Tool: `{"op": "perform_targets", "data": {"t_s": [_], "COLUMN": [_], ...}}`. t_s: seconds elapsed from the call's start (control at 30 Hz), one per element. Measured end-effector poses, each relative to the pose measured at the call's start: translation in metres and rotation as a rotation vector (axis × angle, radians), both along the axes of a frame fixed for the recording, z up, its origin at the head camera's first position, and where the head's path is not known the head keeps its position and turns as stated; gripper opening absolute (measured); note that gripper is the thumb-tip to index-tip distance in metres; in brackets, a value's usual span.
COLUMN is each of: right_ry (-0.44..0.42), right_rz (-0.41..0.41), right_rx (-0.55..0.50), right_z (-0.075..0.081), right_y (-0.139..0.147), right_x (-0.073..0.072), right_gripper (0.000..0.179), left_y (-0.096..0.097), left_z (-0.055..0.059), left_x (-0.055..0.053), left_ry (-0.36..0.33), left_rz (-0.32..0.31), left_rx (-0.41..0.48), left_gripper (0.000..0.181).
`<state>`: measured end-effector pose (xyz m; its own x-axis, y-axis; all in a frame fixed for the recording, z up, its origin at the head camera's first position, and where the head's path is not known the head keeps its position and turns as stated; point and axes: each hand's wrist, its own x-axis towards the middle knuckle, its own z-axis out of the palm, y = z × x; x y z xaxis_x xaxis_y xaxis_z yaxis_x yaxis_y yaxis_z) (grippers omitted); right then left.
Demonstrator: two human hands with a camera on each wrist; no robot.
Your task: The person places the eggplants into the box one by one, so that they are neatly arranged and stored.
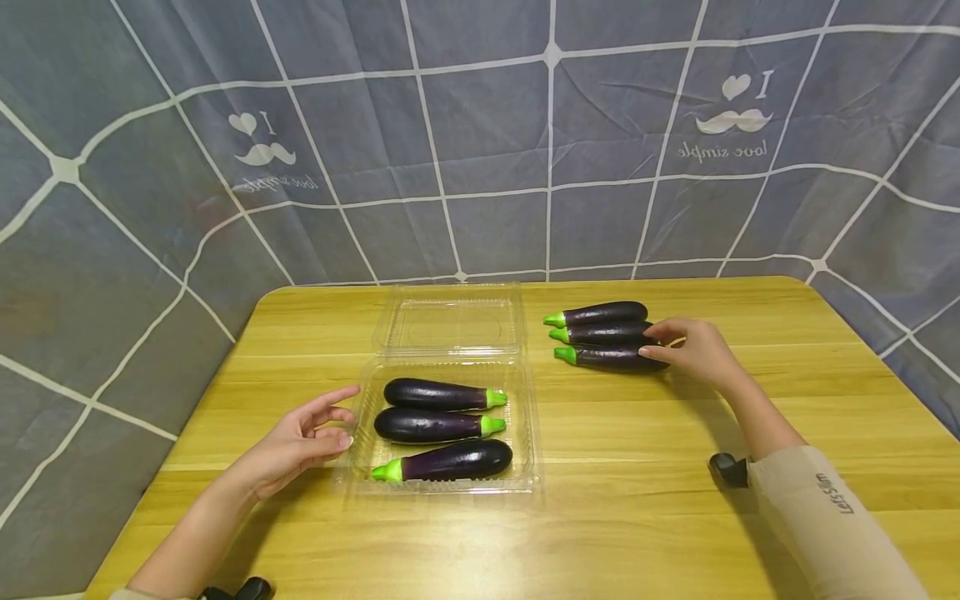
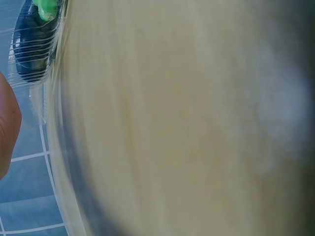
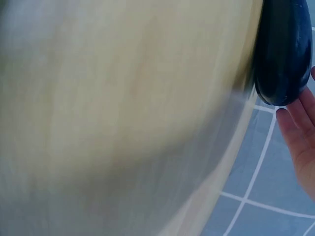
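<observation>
Your left hand — grip relaxed — is beside the clear box of three eggplants. Your right hand is at the nearest loose eggplant, far right — I can't tell whether it grasps.

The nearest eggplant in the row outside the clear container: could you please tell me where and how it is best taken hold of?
I would pinch the nearest eggplant across its thick, rounded end, coming from above and the right. It lies flat, with its green stem pointing left and the middle eggplant close along its far side, while the rounded end faces the right hand.
</observation>
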<state>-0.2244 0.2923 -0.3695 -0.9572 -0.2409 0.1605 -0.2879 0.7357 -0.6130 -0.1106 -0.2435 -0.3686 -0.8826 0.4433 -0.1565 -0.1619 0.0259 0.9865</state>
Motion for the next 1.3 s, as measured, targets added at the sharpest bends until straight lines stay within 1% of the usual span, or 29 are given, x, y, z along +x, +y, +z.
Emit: {"op": "perform_targets", "data": {"t_s": [0.2, 0.37, 0.53, 0.8, 1.07, 1.23, 1.3], "right_ry": [0.005, -0.006, -0.040, -0.076, -0.122, -0.156, -0.183], "right_rz": [-0.002, 0.006, 0.025, 0.053, 0.060, 0.062, 0.062], "right_rx": [0.009, -0.017, -0.050, -0.037, -0.032, -0.050, -0.067], "right_z": [-0.005, -0.006, -0.004, -0.006, -0.005, -0.005, -0.005], "right_y": [0.002, 0.003, 0.004, 0.008, 0.011, 0.010, 0.010], "right_x": [-0.001, -0.002, 0.000, 0.004, 0.005, 0.006, 0.006], "right_gripper": [0.035, 0.036, 0.040, 0.043, 0.046, 0.047, 0.047], "left_y": [0.000, 0.000, 0.000, 0.000, 0.002, 0.002, 0.002], "left_z": [0.001, 0.001, 0.000, 0.000, 0.001, 0.001, 0.001], "left_x": [0.000, 0.001, 0.001, 0.002, 0.001, 0.001, 0.001], "left_ry": [-0.002, -0.003, -0.006, -0.003, 0.000, -0.003, -0.004], "left_rz": [0.000, 0.004, 0.008, 0.012, 0.011, 0.011, 0.015], "left_rx": [-0.011, -0.017, -0.019, -0.024, -0.023, -0.026, -0.029], "left_gripper": [0.059, 0.059, 0.059, 0.059, 0.059, 0.058, 0.058]}}
